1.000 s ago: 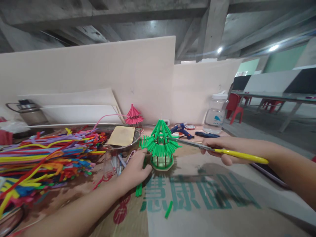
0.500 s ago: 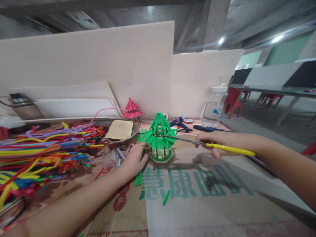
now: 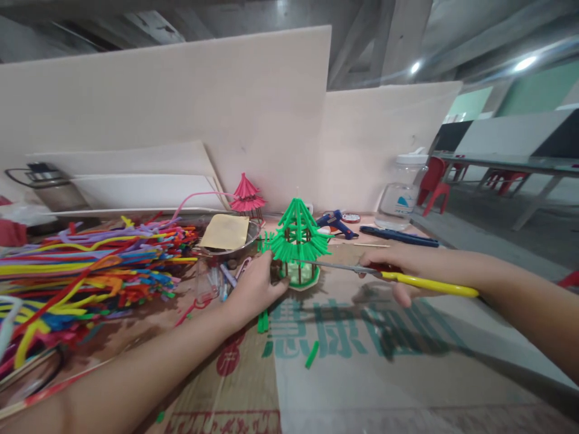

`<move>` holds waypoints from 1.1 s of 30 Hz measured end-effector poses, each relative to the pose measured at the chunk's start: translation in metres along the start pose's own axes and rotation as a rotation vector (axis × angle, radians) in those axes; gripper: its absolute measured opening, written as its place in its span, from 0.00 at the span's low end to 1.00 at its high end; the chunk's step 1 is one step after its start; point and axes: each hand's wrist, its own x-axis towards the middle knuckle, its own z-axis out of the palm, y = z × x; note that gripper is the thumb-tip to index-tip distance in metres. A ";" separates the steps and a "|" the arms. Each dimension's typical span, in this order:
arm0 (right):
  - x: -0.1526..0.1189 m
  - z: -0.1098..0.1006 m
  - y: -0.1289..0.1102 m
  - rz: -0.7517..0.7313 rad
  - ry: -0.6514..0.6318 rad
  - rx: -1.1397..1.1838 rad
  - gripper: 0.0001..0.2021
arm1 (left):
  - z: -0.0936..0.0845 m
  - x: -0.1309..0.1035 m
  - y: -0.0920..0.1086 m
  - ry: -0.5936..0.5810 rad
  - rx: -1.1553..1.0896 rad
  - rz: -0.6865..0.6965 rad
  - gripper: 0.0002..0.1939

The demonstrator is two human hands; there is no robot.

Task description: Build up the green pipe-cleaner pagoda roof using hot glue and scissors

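A small green pavilion model (image 3: 300, 235) with a tiered roof of green strips stands at the middle of the table. My left hand (image 3: 260, 283) grips its left side near the base, thumb at the lower edge. In my right hand (image 3: 389, 271) are yellow-handled scissors (image 3: 420, 283), fingers closed on them. Their blades point left and reach the lower edge of the green roof. Green offcuts (image 3: 312, 354) lie on the printed sheet in front of the model.
Colourful fuzzy sticks (image 3: 90, 271) are piled at the left. Behind stand a pink pavilion model (image 3: 246, 196), a bowl with a yellow card (image 3: 225, 232), a blue glue gun (image 3: 338, 223) and a clear bottle (image 3: 400, 193).
The scissor blades now reach the roof's lower edge rather than its middle. My left hand sits slightly further round the model's base. The whole view has shifted a little.
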 end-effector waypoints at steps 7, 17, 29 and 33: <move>-0.004 -0.001 0.021 0.083 0.069 -0.032 0.13 | -0.007 -0.003 0.003 -0.052 0.021 0.006 0.14; -0.001 -0.003 0.020 0.054 0.077 -0.077 0.14 | -0.008 -0.004 0.002 -0.011 -0.014 0.102 0.13; 0.001 -0.002 0.014 0.091 0.083 -0.056 0.12 | -0.009 -0.005 0.003 -0.006 -0.024 0.102 0.09; 0.002 -0.001 0.016 0.104 0.058 -0.088 0.11 | -0.010 -0.005 0.004 -0.025 -0.026 0.091 0.11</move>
